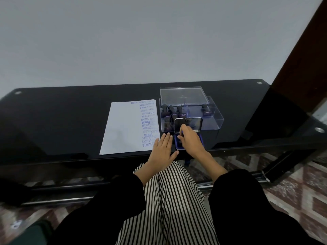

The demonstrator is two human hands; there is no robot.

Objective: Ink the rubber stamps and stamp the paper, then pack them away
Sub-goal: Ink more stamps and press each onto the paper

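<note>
Head view: my left hand lies flat, fingers straight, on the counter beside the ink pad, likely steadying it. My right hand covers the pad, fingertips at its raised lid; whether it grips, I cannot tell. Stamps sit boxed beyond both hands. Paper, left: SAMPLE, AIR MAIL, FRAGILE, AMENDED.

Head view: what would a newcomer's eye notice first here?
The white paper on the black table bears blue stamp prints down its right edge. Right of it, a clear box holds black-handled stamps. In front, the right hand reaches over the open ink pad.
</note>
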